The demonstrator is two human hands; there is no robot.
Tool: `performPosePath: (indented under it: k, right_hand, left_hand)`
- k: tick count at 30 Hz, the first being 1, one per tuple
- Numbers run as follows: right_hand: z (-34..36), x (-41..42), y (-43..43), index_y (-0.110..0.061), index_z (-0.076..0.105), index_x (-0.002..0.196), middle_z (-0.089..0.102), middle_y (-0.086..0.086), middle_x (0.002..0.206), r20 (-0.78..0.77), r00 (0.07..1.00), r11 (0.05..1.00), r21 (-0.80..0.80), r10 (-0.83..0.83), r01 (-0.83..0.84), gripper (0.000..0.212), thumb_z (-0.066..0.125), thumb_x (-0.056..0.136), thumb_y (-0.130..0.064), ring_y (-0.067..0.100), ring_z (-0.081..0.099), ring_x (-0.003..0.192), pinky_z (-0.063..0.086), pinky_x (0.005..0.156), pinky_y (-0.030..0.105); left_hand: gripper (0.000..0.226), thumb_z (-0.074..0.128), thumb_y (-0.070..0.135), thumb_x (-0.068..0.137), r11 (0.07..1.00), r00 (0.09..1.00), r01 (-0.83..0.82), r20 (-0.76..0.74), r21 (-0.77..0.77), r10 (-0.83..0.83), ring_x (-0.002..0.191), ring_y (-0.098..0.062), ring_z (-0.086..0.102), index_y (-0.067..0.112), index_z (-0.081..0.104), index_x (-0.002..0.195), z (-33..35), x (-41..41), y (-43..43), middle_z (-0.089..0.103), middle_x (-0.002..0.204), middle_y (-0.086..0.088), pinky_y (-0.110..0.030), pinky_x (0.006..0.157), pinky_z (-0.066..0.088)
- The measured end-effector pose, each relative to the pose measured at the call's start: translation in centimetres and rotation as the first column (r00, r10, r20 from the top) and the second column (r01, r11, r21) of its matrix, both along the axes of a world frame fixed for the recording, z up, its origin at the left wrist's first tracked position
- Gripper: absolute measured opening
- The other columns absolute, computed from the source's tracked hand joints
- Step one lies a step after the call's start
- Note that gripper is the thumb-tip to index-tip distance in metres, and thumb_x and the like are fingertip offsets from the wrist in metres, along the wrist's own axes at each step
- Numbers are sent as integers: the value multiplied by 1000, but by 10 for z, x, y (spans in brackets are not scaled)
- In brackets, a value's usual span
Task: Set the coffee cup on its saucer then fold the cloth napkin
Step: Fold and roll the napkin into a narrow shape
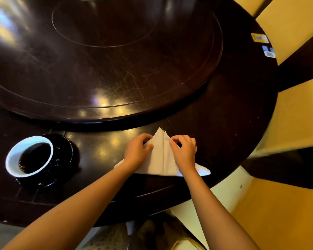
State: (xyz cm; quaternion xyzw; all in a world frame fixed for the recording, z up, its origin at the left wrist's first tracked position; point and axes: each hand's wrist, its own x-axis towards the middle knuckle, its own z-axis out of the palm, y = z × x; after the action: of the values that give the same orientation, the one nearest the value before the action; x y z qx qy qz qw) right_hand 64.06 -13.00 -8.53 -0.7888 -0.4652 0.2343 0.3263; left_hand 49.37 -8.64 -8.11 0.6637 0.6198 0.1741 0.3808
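The cup [29, 156], white inside and dark outside, is seen upright on the black saucer [65, 159] at the left, and it is filled with dark coffee. The saucer is set flat near the table's front edge. Well to the right, the white napkin [161, 157] is laid flat and folded into a triangle, its peak pointed away and its long edge kept nearest the front. A straight crease is seen down its middle, and both side flaps are folded in to meet there.
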Motion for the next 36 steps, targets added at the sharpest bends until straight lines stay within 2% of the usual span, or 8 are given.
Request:
performPosePath:
  k: [4,7,14,19,24,27,32,36]
  right_hand:
    - [-3,-2,2,-17,67,90,65,0,97,-15,1000,1000,20,21,-21,10,60,88,-24,12,45,95,32,88,31]
    - [-4,-1,6,-18,66,93,64,0,99,12,999,999,-26,45,-45,12,57,89,-24,17,47,100,26,85,28]
    - [6,-8,20,-18,64,108,65,0,103,-83,993,992,-88,85,-92,23,57,89,-28,18,46,104,27,86,27]
    - [9,-7,20,-17,66,97,58,-6,84,-109,992,993,-90,64,-74,16,60,87,-28,15,44,93,32,86,31]
    - [15,-4,13,-17,65,81,51,-15,66,-113,993,995,-96,-12,1,13,62,85,-28,20,51,89,43,89,46]
    - [15,-3,10,-24,58,76,51,-15,65,-146,989,991,-133,-38,19,12,62,85,-30,28,58,91,46,89,53]
    - [14,-4,8,-29,57,84,56,-13,67,-191,981,991,-132,-27,2,8,61,85,-35,25,59,91,45,91,53]
    - [13,-5,11,-21,63,92,58,-8,73,-167,986,986,-164,-17,-11,16,62,85,-35,25,59,93,42,94,48]
  left_hand:
    - [29,61,20,85,999,1000,4,8,32,-4,102,-17,57,21,59,114,0,1,-4,64,115,-1,-39,90,51]
    - [30,62,19,85,999,1000,4,-1,38,-4,104,-16,57,21,58,114,0,3,-5,63,116,-1,-39,90,50]
    - [29,63,17,84,999,1000,16,3,43,-16,101,-16,57,21,59,112,2,2,-5,64,113,0,-36,88,50]
    - [26,62,16,84,997,999,27,30,69,-29,97,-13,57,20,61,110,5,2,-8,65,110,0,-35,87,50]
    - [25,61,18,86,996,998,58,28,73,-60,96,-11,56,21,61,111,11,5,-10,65,110,0,-32,87,50]
    - [26,61,19,86,992,995,102,-8,69,-102,96,-12,58,22,60,112,13,5,-10,66,111,0,-29,85,49]
    - [28,60,23,87,983,985,157,-81,91,-149,98,-14,60,23,60,114,14,3,-9,66,112,1,-21,77,42]
    - [28,59,26,87,977,978,187,-109,104,-175,98,-13,60,26,59,115,12,2,-9,66,113,3,-19,75,41]
